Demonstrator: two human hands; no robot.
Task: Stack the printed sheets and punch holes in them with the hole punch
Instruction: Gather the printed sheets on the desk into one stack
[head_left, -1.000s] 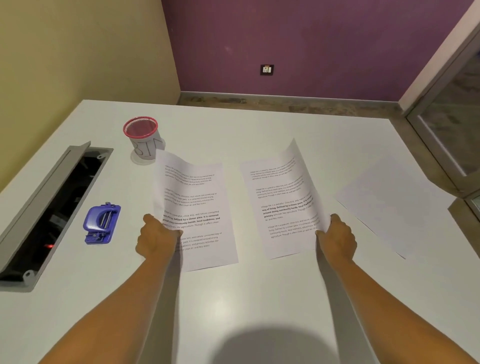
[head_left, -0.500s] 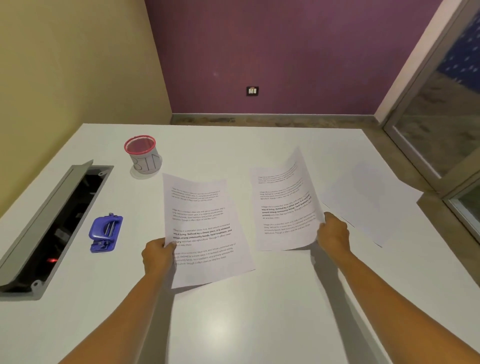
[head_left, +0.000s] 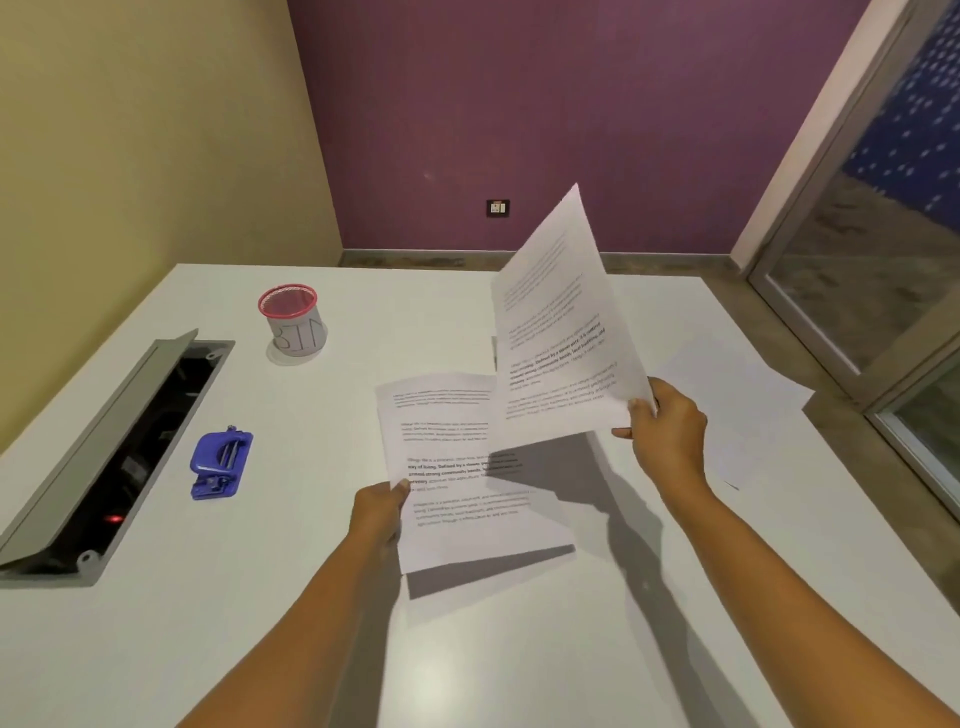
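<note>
First printed sheet (head_left: 462, 499) is pinched at its left edge by the left hand (head_left: 376, 512) and held low over the counter (head_left: 260, 649). Second printed sheet (head_left: 561, 338) is gripped at its lower right corner by the right hand (head_left: 667, 434), raised and tilted, overlapping the first. Blue hole punch (head_left: 221, 465) is seen lying well to the left, beside an open cable hatch (head_left: 104, 457). Pale loose sheets (head_left: 748, 410) are noted flat at right.
</note>
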